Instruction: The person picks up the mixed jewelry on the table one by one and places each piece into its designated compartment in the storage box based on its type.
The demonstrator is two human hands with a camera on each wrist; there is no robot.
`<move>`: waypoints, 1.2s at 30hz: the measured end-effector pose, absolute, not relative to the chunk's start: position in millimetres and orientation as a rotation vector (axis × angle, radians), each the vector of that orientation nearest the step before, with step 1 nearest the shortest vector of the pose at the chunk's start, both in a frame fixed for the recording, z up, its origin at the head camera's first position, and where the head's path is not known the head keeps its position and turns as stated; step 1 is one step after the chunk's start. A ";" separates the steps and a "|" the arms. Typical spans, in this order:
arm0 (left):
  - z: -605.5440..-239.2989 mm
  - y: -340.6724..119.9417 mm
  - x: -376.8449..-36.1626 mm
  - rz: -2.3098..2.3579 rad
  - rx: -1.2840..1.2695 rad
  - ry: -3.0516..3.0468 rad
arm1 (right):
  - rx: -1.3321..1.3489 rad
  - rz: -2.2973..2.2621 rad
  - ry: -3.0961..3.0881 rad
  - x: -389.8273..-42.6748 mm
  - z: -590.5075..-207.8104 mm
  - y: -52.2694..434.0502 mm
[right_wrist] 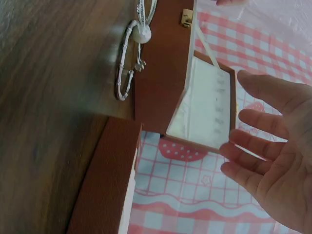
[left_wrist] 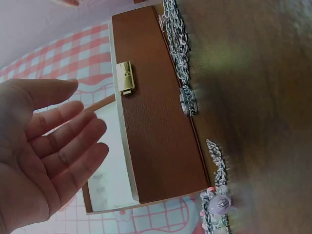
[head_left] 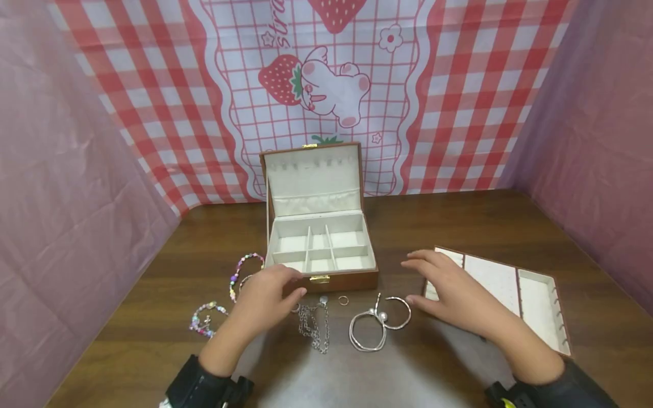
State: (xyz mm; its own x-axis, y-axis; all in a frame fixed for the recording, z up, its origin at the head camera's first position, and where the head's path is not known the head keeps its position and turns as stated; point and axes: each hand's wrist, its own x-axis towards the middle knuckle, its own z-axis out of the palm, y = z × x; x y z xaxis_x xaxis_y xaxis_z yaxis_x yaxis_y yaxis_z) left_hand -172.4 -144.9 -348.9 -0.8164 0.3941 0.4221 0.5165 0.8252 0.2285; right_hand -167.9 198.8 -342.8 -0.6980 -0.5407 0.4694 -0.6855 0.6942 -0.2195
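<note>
While both hands are hovering with fingers relaxed and holding nothing, the left hand (head_left: 267, 297) is nearing the silver chain (head_left: 312, 328) lying just before the open jewelry box (head_left: 318, 249). The right hand (head_left: 449, 289) is resting over the tray (head_left: 530, 294); picking up seems next, needing a fine pinch.

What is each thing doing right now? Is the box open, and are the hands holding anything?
Jewelry box: open, lid upright, compartments empty.
Gold clasp: unlatched.
Tray insert: out of the box, flat on the table.
Left hand: open, over the table by the box's front corner, holding nothing.
Right hand: open, over the tray's near end, holding nothing.
Silver chain: loose on the table.
</note>
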 end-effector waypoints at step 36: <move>-349.8 -246.1 -200.7 -0.695 -0.406 -2.817 | 1.304 0.494 -2.436 -172.0 -360.5 144.2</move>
State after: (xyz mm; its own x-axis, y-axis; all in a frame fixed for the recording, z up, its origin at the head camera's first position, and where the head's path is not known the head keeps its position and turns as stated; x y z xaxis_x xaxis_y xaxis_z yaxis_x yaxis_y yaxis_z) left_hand -200.7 -246.1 -349.8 -0.9396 0.2138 0.2674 0.3137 0.8505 0.4221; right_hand -172.0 144.2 -360.5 -0.5246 -0.7262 0.4444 -0.8420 0.5199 -0.1444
